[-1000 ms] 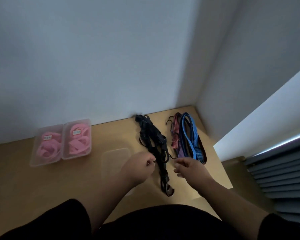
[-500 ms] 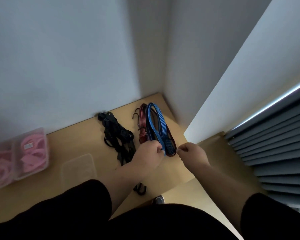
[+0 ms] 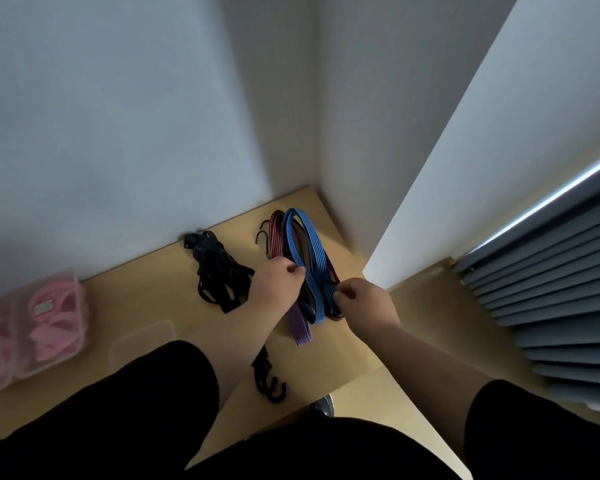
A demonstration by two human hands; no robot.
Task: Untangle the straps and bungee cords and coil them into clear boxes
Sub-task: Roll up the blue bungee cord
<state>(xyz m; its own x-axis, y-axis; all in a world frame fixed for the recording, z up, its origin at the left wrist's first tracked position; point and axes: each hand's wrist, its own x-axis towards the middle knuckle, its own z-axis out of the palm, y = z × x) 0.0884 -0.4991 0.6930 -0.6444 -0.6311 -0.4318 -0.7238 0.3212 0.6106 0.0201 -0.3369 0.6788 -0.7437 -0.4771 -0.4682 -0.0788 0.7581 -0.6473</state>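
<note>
Head view: two hands (image 3: 278, 284) (image 3: 364, 301) grip one blue cord (image 3: 305, 251).

A single head-worn wide-angle camera looks steeply down and forward over the person's arms into a wall corner, tilted so the walls lean. The left hand (image 3: 278, 284) and right hand (image 3: 366, 301) sit close, just below frame centre. The wooden surface (image 3: 146, 299) spreads beneath and left of them; only this one view exists.

Bare forearms, short black sleeves (image 3: 520, 420), black trousers.
</note>
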